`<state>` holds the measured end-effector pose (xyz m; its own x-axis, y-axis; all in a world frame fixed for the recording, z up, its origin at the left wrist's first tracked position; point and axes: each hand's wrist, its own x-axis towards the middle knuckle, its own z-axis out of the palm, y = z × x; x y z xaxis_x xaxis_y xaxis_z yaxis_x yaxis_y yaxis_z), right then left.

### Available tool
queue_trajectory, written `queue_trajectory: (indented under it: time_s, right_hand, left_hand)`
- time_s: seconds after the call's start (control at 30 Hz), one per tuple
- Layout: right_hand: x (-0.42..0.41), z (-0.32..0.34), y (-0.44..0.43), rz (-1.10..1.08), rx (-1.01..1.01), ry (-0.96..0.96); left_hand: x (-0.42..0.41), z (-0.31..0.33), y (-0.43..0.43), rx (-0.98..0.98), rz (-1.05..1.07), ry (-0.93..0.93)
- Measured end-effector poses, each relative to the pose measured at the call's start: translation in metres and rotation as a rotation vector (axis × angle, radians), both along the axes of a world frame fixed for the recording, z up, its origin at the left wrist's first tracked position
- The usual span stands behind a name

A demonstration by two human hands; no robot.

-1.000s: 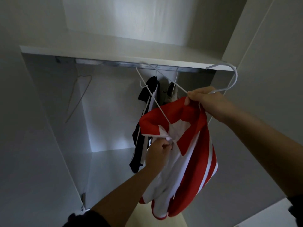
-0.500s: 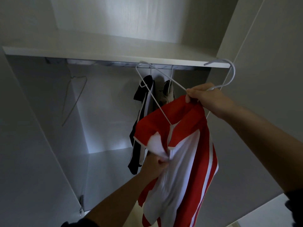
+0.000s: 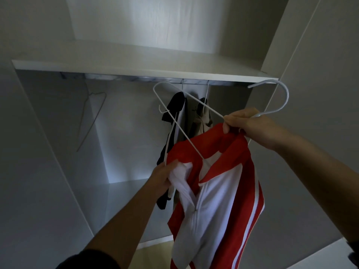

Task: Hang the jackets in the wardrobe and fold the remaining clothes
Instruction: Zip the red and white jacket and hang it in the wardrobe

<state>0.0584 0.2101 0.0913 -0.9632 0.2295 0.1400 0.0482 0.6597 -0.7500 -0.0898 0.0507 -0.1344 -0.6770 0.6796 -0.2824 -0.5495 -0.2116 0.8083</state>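
Red and white, the jacket [image 3: 219, 195] is hanging at the lower centre of the head view, partly threaded onto a white hanger [image 3: 196, 111]. At centre right the right hand [image 3: 250, 127] is gripping the hanger's neck together with the red collar, the hook curving toward the upper right, just under the wardrobe shelf [image 3: 136, 68]. Lower, the left hand [image 3: 163, 177] is clutching a bunch of the jacket's white fabric. Behind them, a dark garment [image 3: 174, 113] and a beige one [image 3: 202, 121] are hanging from the rail [image 3: 136, 78], and a bare wire hanger [image 3: 91, 117] is dangling at the left.
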Motion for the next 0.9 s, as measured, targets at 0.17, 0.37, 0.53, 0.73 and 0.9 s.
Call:
queue_trajectory:
  time_s: [0.17,0.37,0.53,0.73,0.9]
  right_hand:
    - [0.023,0.001,0.019,0.129,0.119,-0.105]
    - [0.036,-0.017,0.032,0.214,0.229,-0.272]
    - [0.014,-0.035,0.027,0.209,0.301,-0.365]
    - [-0.031,-0.059,0.0,0.098,0.192,-0.275]
    - [-0.041,-0.042,0.002,0.052,0.021,-0.111]
  left_hand:
    - [-0.036,0.048,-0.017,-0.03,0.226,0.17]
    - [-0.058,0.114,-0.052,-0.123,0.141,0.486]
    - [-0.042,0.148,-0.055,-0.178,0.182,0.786]
    - [-0.006,0.153,-0.051,-0.188,0.15,1.038]
    - [0.006,0.11,-0.066,-0.515,-0.078,1.061]
